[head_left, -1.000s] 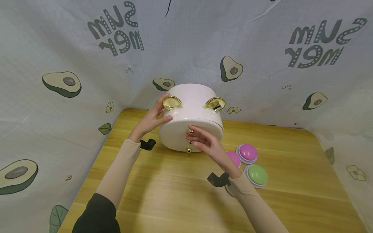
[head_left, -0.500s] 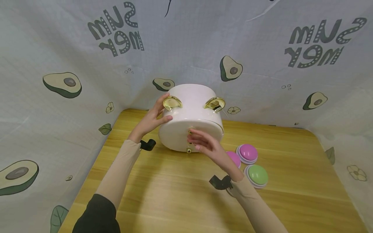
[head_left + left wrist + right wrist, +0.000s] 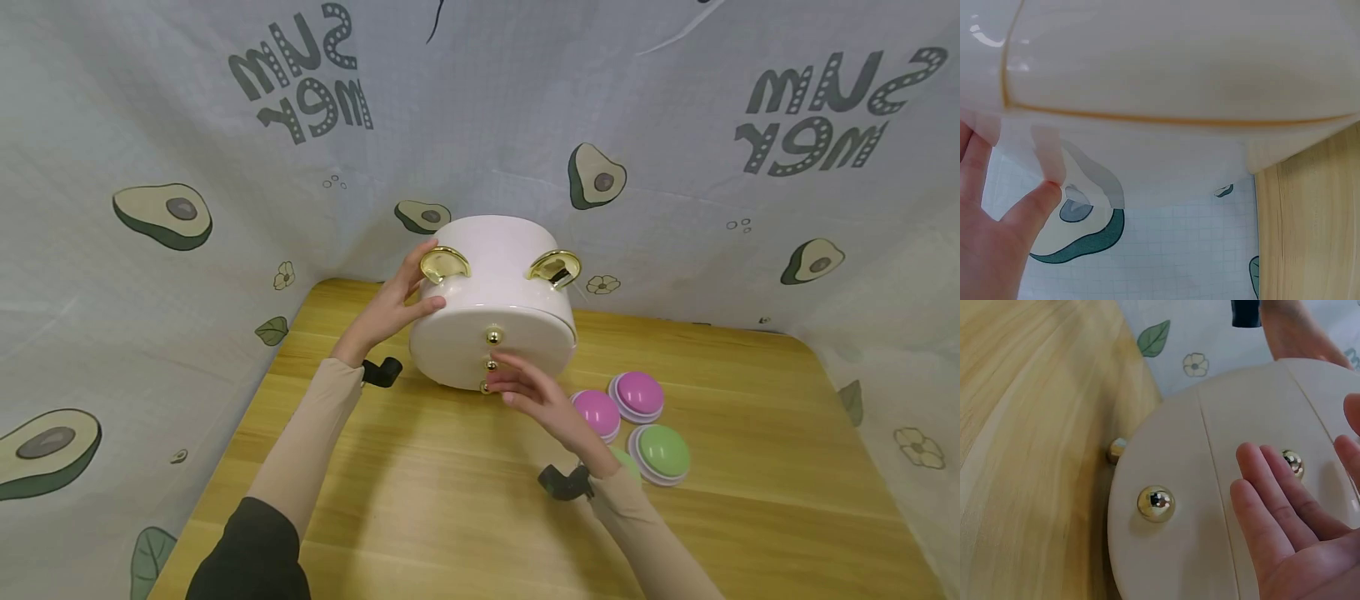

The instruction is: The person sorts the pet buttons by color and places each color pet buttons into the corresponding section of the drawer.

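Note:
A white rounded drawer box (image 3: 495, 287) stands on its side at the table's back, with gold ears (image 3: 444, 265) on top and a column of gold knobs (image 3: 493, 336) down its front. My left hand (image 3: 386, 315) rests on the box's left side beside the left ear, thumb and fingers spread. In front of the lower knobs is my right hand (image 3: 536, 398), its fingers extended. The right wrist view has its fingertips close to the middle knob (image 3: 1295, 465); contact cannot be told. Seams between the drawers look closed, and another knob (image 3: 1155, 503) sits lower.
Right of the box lie pink domed buttons (image 3: 640, 392) and green domed buttons (image 3: 663, 451) on white bases, one partly behind my right wrist. The wooden table (image 3: 420, 500) meets a hanging avocado-print cloth (image 3: 480, 108) at the back and sides.
My right hand has moved down from the top knob to the middle and bottom knobs, uncovering the top one. The left hand and the box have stayed in place.

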`<move>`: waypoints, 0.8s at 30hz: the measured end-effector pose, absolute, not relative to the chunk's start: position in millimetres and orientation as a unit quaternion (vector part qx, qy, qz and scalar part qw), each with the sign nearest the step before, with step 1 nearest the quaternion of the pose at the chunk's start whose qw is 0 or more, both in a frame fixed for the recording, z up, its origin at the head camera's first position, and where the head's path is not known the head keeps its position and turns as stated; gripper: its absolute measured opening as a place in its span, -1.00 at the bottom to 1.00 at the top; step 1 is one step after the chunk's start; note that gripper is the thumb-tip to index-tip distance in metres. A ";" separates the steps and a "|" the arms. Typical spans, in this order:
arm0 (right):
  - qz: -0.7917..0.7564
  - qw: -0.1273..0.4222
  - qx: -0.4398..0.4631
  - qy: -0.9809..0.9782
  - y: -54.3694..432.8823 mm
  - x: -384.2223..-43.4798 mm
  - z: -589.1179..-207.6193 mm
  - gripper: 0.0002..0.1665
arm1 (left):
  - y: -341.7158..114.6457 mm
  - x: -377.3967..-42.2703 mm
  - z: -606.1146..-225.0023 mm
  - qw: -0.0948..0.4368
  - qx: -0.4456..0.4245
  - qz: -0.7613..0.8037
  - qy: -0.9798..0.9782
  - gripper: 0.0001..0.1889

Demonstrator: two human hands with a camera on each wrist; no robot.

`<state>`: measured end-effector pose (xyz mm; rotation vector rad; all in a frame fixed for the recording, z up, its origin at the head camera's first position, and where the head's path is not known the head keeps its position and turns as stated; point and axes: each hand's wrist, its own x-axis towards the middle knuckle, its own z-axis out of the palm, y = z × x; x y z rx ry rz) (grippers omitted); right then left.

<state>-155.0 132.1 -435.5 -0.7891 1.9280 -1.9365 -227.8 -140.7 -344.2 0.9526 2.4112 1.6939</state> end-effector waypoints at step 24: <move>-0.675 0.145 -0.255 0.677 122.2 -167.1 -448.7 -0.44 | -139.6 -228.7 -344.4 0.022 0.303 0.540 0.785 -0.21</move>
